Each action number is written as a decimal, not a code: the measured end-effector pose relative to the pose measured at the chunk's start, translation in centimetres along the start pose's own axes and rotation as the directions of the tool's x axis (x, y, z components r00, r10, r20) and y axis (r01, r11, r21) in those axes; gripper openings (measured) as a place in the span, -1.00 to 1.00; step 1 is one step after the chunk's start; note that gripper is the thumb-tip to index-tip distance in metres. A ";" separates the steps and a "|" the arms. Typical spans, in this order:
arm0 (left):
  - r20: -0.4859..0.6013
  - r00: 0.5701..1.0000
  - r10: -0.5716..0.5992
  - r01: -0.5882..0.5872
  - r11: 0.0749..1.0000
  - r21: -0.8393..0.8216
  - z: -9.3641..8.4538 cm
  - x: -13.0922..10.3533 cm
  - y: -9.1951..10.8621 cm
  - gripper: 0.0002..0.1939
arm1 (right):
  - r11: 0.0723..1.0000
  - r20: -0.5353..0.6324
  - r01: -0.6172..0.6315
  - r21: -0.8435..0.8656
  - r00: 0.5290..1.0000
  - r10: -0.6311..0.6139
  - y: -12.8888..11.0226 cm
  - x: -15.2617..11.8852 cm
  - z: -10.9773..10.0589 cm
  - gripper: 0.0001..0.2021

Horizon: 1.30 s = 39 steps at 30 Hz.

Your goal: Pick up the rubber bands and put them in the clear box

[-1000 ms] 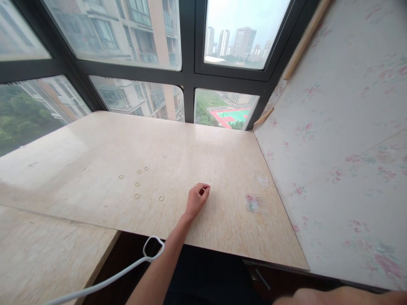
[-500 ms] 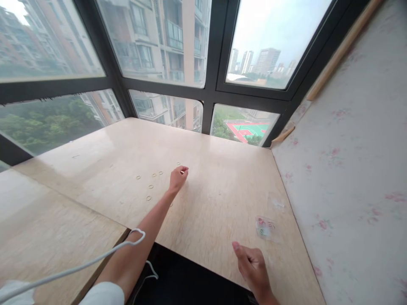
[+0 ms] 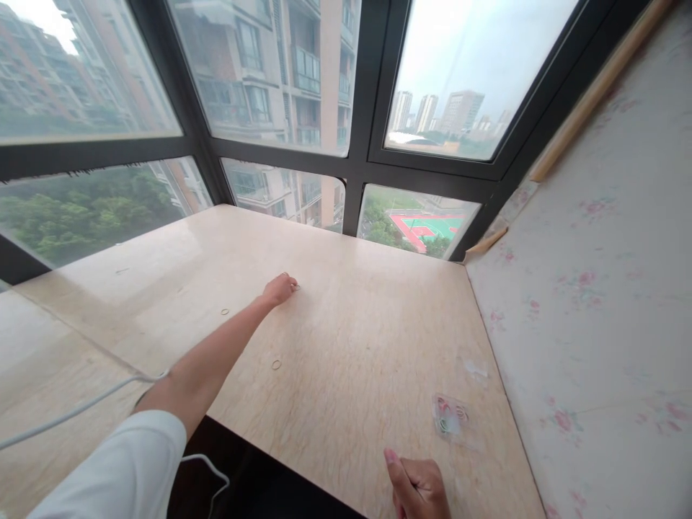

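Observation:
My left hand [image 3: 281, 288] is stretched far out over the pale marbled surface, its fingers pinched on a thin ring [image 3: 297, 287] at their tips. One thin yellowish ring [image 3: 225, 312] lies left of that forearm, and another [image 3: 277, 365] lies to its right, nearer me. Other rings may be hidden behind the hand and arm. My right hand [image 3: 419, 486] is closed near the front edge, thumb up; whatever its curled fingers hold, if anything, is hidden. Beyond it sits a small clear box [image 3: 451, 418] with red and green rings inside.
A clear plastic piece [image 3: 476, 367] lies behind the box, near the papered wall [image 3: 589, 288]. A white cable [image 3: 81, 407] crosses at the left and touches my left forearm. Windows border the far side; a dark gap opens below the front edge.
My left hand has moved left, and a ring now shows at its fingertips. My right hand sits lower in view. The view has shifted slightly.

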<state>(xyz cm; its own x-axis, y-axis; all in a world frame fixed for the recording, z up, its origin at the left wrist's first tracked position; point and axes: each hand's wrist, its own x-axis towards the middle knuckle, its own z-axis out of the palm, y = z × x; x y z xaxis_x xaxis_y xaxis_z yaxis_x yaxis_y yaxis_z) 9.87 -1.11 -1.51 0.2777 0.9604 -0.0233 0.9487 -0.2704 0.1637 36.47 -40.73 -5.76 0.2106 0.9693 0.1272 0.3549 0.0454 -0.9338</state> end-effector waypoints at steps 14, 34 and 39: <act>0.116 0.961 0.250 -0.267 0.949 0.168 -1.8 -0.7 3.5 -0.89 | 1.000 0.031 0.020 -0.016 0.999 -0.019 0.5 0.4 -0.2 -0.46; 0.023 0.740 0.673 -0.477 0.548 -0.687 2.2 -17.1 28.1 -0.86 | 0.995 0.011 -0.059 0.084 0.998 0.058 -2.0 1.2 -1.1 -0.45; 0.022 0.701 0.713 -0.561 0.570 -0.601 3.6 -17.3 30.1 -0.86 | 0.992 0.015 -0.057 0.112 0.998 0.056 -2.0 1.2 -1.3 -0.46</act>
<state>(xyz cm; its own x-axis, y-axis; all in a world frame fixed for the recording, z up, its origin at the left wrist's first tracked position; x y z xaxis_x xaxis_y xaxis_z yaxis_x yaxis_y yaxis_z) 34.17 -26.07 0.25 0.8742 0.4791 0.0786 0.2945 -0.6520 0.6987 37.20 -39.93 -3.35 0.2164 0.9738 0.0695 0.2384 0.0163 -0.9710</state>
